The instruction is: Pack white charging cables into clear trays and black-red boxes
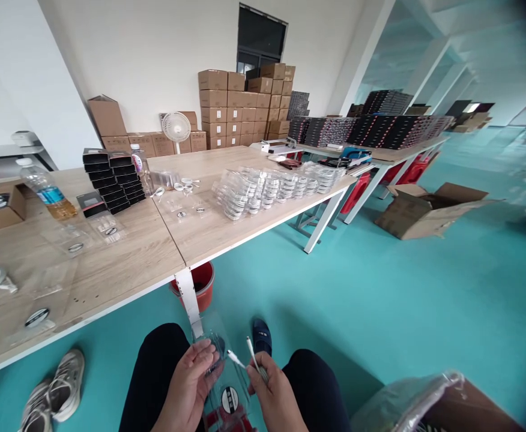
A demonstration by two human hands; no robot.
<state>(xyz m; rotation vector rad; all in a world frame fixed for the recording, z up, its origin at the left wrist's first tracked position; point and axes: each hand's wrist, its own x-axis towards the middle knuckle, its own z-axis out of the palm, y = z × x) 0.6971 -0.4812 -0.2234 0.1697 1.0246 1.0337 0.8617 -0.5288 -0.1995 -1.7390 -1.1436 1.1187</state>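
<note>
Over my lap at the bottom of the view, my left hand (190,384) is closed on a clear plastic blister tray (227,384) with a round black-and-white label. My right hand (275,396) is closed on a coiled white cable (245,355); two white plug ends stick up toward the tray. My knees in dark trousers flank both hands.
A wooden table (164,252) holds clear trays, stacked black boxes (114,177), a water bottle (47,192) and rows of packed cables (272,186). A red bucket (202,282) sits under it. An open carton (425,207) lies on the teal floor; a bag-lined box (429,408) is at my right.
</note>
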